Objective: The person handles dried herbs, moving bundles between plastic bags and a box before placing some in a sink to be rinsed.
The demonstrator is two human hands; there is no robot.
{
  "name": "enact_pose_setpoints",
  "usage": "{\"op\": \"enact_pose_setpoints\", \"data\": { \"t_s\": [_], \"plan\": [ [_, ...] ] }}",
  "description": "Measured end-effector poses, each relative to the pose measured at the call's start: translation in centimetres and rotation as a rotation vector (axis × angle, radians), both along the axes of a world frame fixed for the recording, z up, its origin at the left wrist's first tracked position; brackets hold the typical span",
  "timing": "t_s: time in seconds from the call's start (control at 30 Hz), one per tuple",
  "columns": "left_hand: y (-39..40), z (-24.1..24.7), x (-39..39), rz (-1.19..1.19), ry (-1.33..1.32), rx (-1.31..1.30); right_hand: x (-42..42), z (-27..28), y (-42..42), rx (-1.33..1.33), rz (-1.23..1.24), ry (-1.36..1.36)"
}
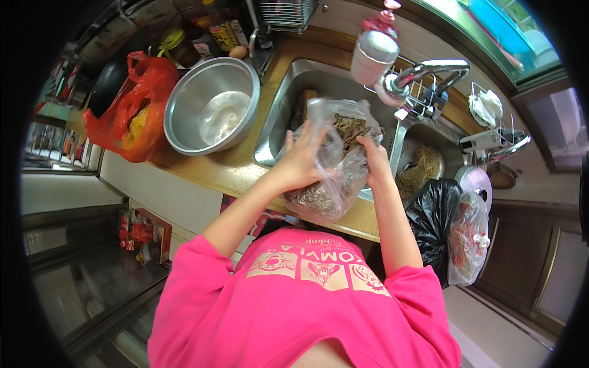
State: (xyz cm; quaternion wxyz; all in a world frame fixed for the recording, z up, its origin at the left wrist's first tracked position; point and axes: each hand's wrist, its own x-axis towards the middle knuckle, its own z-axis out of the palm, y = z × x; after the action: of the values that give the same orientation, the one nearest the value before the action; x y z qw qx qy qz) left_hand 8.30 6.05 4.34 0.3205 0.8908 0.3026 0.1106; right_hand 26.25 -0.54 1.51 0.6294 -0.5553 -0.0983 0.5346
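Note:
A clear plastic bag point(352, 179) with dried brown leafy strands point(352, 131) showing at its mouth is held over the front edge of the sink. The bag's lower part is filled with greyish-brown dried stuff that I cannot name. On the bag's left side is my left hand point(301, 158), its fingers slightly blurred and partly behind the loose film. My right hand point(378, 161) grips the right rim, thumb against the strands. Behind the bag is the large steel sink basin point(317, 76), where a dark brown piece point(301, 108) leans at the left wall.
A metal bowl point(211, 106) and a red plastic bag point(152, 99) stand on the left counter. Tan fibrous strands point(421, 172) lie in the small right basin. A chrome faucet point(428, 69) juts over the sink. Black point(432, 221) and clear bags point(467, 244) hang at the right.

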Motion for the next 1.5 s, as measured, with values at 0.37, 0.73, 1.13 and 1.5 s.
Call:
{"op": "enact_pose_setpoints", "data": {
  "t_s": [0.37, 0.73, 1.13, 1.5],
  "plan": [
    [-1.9, -1.1, 4.3, 0.141, -0.234, 0.183, -2.8, 3.6, 1.6, 0.150, 0.220, -0.076],
    [1.5, 9.3, -9.2, 0.567, -0.631, 0.278, -2.5, 9.9, 0.5, 0.395, 0.303, -0.538],
    [18.4, 14.4, -36.3, 1.317, -0.159, 0.540, -19.2, 20.9, 17.4, 0.885, 0.240, -0.442],
    [18.5, 18.3, -41.5, 0.794, -0.431, -0.142, -35.0, 20.2, 27.1, 1.158, 0.593, -1.067]
  ]
}}
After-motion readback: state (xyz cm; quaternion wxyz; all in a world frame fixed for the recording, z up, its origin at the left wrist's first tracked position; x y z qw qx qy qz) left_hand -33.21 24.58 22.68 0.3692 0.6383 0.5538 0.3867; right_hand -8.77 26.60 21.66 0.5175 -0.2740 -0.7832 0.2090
